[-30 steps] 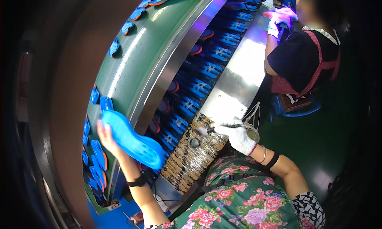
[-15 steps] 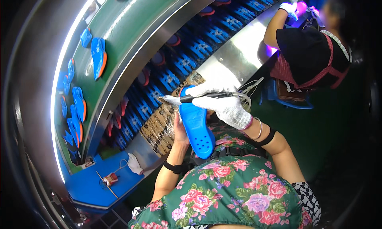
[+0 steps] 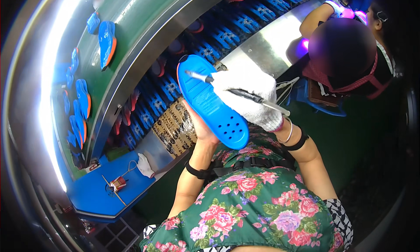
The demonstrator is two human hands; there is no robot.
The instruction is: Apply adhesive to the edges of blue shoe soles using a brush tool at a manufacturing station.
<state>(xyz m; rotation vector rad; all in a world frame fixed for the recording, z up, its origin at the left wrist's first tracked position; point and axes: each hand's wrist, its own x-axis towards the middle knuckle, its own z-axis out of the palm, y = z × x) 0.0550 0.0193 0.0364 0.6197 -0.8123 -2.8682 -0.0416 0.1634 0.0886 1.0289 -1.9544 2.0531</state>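
My bare left hand (image 3: 202, 125) holds a blue insole (image 3: 205, 94) from beneath, with most of its fingers hidden behind it. The insole is tilted, its broad end up and to the left, and several round holes pierce the lower end. In a white knit glove, my right hand (image 3: 256, 96) is closed round a slim brush (image 3: 203, 78) with a dark handle and a clear tube at its back. The bristles lie over the upper part of the insole; whether they touch it I cannot tell.
On the left, a green conveyor belt (image 3: 133, 22) carries several blue insoles with orange edges (image 3: 107, 44). A blue table (image 3: 94, 197) holds a small red device and a white glove (image 3: 144, 166). Rows of blue pieces line a shelf (image 3: 227, 37). A co-worker (image 3: 345, 59) sits at upper right.
The insole has risen and turned so its face shows more fully. The brush tip has moved from beyond the insole's left edge to over its upper part.
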